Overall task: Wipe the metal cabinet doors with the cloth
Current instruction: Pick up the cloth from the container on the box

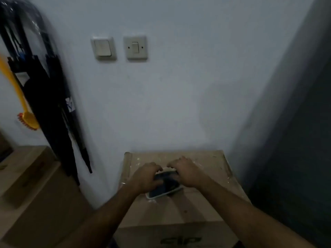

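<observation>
Facing a pale wall (179,95) with two light switches (119,48); dark grey panel (295,140) along the right edge, possibly the metal cabinet, identity not confirmed through blur. Below, a cardboard box (197,208) serving as the surface, a second box (32,185) to the left, folded black umbrellas (53,113) and a yellow brush (26,119) hanging on the wall beside it. Both forearms extended over the box top. Left hand (145,178) with fingers curled over the near end of a dark item, touching it; right hand (186,173) likewise curled at the far end; firm grip versus mere contact cannot be told. Dark item (166,176) between the hands possibly the cloth, lying on a white-edged phone (164,191); not certain. If cloth: judged light, soft, limp, not fragile, best gathered by a bunched fold in one hand. Phone beneath judged slippery and breakable; to be kept clear when lifting. Wiping judged not yet begun.
</observation>
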The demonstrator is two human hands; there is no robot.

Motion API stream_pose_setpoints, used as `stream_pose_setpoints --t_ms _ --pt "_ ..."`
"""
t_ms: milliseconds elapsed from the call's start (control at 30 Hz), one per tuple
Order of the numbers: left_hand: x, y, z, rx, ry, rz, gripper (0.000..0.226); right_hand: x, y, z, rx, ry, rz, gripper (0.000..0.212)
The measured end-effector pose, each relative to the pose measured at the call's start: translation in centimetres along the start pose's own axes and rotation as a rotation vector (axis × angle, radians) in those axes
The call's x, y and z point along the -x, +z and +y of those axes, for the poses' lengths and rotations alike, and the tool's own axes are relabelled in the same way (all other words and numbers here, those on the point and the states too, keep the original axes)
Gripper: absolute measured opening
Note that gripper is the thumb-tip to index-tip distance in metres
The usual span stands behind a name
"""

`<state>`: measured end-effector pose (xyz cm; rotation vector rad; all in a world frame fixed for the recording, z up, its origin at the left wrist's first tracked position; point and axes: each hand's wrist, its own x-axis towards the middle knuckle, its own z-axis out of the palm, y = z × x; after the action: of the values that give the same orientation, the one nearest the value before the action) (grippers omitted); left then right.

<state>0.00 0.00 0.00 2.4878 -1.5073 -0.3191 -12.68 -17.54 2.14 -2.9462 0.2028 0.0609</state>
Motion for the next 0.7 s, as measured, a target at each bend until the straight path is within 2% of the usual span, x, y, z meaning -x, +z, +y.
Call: stream_pose_setpoints --t_ms 67,167,267,433,533,700 --pt "-0.7 1.2 -0.3 -0.076 -0.012 -0.058 0.057 -0.5 1.2 0.6 -0.014 -0.016 -0.049 0.044" --pt "-1.1 3.3 -1.0 -0.207 -0.022 -0.103 0.044 -0.8 3.3 1.2 0.003 -0.048 -0.121 0.045" --pt "-1.4 4.2 -1.4 -0.183 -0.009 -0.027 0.029 -1.3 4.6 1.9 0.064 -0.081 -0.113 0.051" --pt "-1.4 3.9 -1.9 -0.087 0.106 0.105 0.018 -1.3 4.3 1.6 0.076 -0.073 -0.063 0.04" --pt "-1.1 1.8 -0.8 0.071 0.161 0.129 0.018 -0.8 3.0 1.0 -0.076 -0.11 0.018 0.028" --pt "0.1 -3.6 1.8 0.455 0.203 0.229 0.027 1.6 -1.0 -0.8 -0.501 -0.076 0.131 0.029"
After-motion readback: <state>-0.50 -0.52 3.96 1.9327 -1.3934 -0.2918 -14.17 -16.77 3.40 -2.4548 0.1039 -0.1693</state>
